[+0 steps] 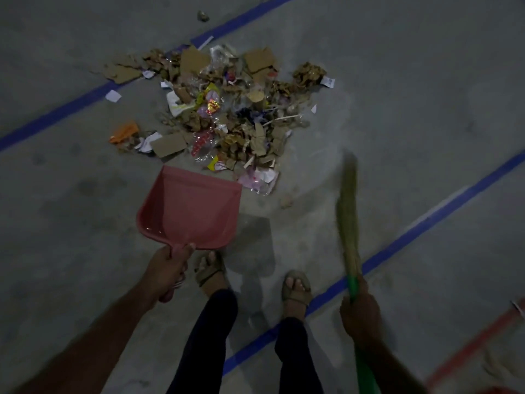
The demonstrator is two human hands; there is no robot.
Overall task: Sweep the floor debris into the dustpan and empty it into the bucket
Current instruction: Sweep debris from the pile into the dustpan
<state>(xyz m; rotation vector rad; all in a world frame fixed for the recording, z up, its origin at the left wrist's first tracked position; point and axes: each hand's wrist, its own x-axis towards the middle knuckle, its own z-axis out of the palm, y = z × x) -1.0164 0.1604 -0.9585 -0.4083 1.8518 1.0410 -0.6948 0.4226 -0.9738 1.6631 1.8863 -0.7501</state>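
Debris (227,115) lies heaped on the grey floor (412,95) ahead of the feet, across a blue line (62,112): torn cardboard, wrappers, paper scraps. Left hand (167,268) grips the pink dustpan (190,209), lip just short of the heap. Right hand (360,314) grips the broom (348,217), blurred. Risks: light scraps scattering under a hard stroke; large cardboard jamming at the lip. No bucket in view.

broom (347,211) bristles motion-blurred, green handle cut off at bottom edge, dustpan handle (173,285) mostly hidden under left hand (167,268)
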